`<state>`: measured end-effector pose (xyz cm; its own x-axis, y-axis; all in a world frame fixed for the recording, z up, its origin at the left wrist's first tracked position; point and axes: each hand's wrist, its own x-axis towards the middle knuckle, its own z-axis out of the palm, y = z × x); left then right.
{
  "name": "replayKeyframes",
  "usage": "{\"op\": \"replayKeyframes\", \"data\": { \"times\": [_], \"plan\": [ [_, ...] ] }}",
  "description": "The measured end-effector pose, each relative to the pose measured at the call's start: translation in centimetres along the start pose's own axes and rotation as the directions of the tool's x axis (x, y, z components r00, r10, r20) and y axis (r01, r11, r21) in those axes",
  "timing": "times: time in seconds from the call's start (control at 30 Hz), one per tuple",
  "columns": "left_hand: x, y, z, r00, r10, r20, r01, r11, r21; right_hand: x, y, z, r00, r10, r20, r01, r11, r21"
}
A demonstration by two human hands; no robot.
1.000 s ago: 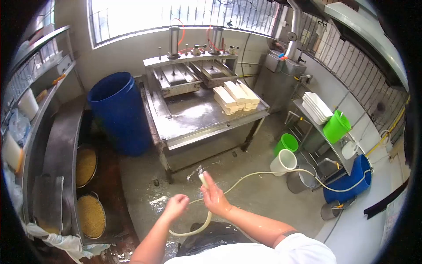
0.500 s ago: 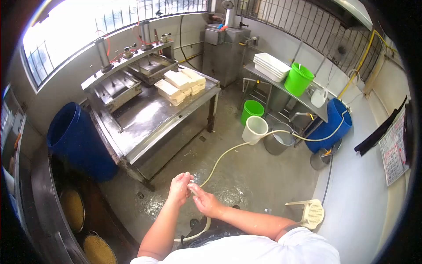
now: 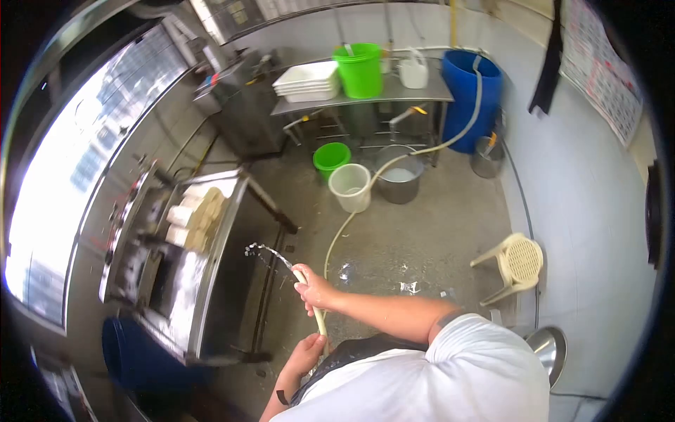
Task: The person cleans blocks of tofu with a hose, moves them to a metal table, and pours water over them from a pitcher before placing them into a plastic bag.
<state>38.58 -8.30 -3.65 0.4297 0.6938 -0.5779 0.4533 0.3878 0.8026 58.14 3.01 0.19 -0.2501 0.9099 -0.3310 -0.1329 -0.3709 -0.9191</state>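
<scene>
Along the left side stands a steel worktop [image 3: 204, 281] with pale blocks [image 3: 197, 214] stacked on its far end. Beyond it, against the back wall, a tall blue barrel [image 3: 472, 98] stands beside a metal shelf table [image 3: 422, 90] that carries a stack of white trays [image 3: 306, 77], a bright green bucket [image 3: 361, 69] and a small white jug [image 3: 413, 72]. On the wet concrete floor [image 3: 422, 232] below sit a steel pot [image 3: 399, 181], a white bucket [image 3: 350, 187] and a smaller green bucket [image 3: 331, 158], all close together. A cream plastic stool [image 3: 517, 264] stands near the right wall.

A pale hose [image 3: 344, 225] runs from the blue barrel down across the floor, past the white bucket, to the person. The right hand [image 3: 314, 290] is closed around the hose just behind its nozzle end, which points at the side of the worktop; a thin jet of water [image 3: 267, 253] arcs from it toward the worktop edge. The left hand [image 3: 309, 352] grips the same hose lower down, close to the dark apron [image 3: 351, 352].
</scene>
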Motion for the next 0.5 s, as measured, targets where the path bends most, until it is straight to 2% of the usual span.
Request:
{"op": "replayKeyframes", "data": {
  "times": [0.03, 0.07, 0.1, 0.13, 0.17, 0.2, 0.27, 0.33, 0.4, 0.5],
  "plan": [
    [1.8, 0.5, 0.4, 1.0, -0.009, -0.02, 0.011, 0.996, 0.087, 0.9, 1.4, -2.7, 1.0, -0.008, -0.03, 0.009, 1.0, 0.022],
    [3.3, 1.2, 1.0, 1.0, -0.006, 0.001, 0.006, 0.994, 0.108, 1.7, 3.1, -5.7, 0.998, 0.0, -0.062, 0.01, 0.987, 0.158],
    [4.6, 1.7, 1.8, 0.996, -0.032, -0.084, 0.033, 0.999, 0.01, 1.9, 4.0, -8.7, 0.996, 0.013, -0.086, 0.012, 0.959, 0.283],
    [5.9, 2.1, 2.7, 0.984, -0.069, -0.166, 0.053, 0.994, -0.096, 1.3, 4.1, -11.7, 0.99, 0.04, -0.136, 0.005, 0.95, 0.313],
    [7.5, 2.5, 3.0, 0.964, -0.056, -0.26, 0.055, 0.998, -0.013, 0.6, 4.1, -14.8, 0.979, 0.08, -0.187, -0.04, 0.977, 0.209],
    [9.5, 2.0, 3.2, 0.906, 0.072, -0.417, 0.009, 0.982, 0.19, -0.4, 4.2, -17.9, 0.963, 0.12, -0.24, -0.098, 0.99, 0.104],
    [12.3, 2.8, 2.7, 0.797, 0.267, -0.542, -0.012, 0.904, 0.427, -1.6, 6.0, -23.8, 0.954, 0.166, -0.25, -0.151, 0.985, 0.08],
    [13.7, 6.1, 3.0, 0.792, 0.251, -0.556, 0.031, 0.893, 0.448, -2.9, 7.1, -28.1, 0.944, 0.215, -0.252, -0.207, 0.977, 0.06],
    [15.0, 10.2, 4.1, 0.823, 0.281, -0.495, 0.058, 0.824, 0.564, -3.7, 7.6, -31.5, 0.913, 0.23, -0.337, -0.21, 0.973, 0.095],
    [20.7, 12.7, 5.0, 0.85, 0.286, -0.441, 0.01, 0.83, 0.558, -3.8, 6.5, -35.9, 0.899, 0.247, -0.362, -0.219, 0.969, 0.116]
  ]
}}
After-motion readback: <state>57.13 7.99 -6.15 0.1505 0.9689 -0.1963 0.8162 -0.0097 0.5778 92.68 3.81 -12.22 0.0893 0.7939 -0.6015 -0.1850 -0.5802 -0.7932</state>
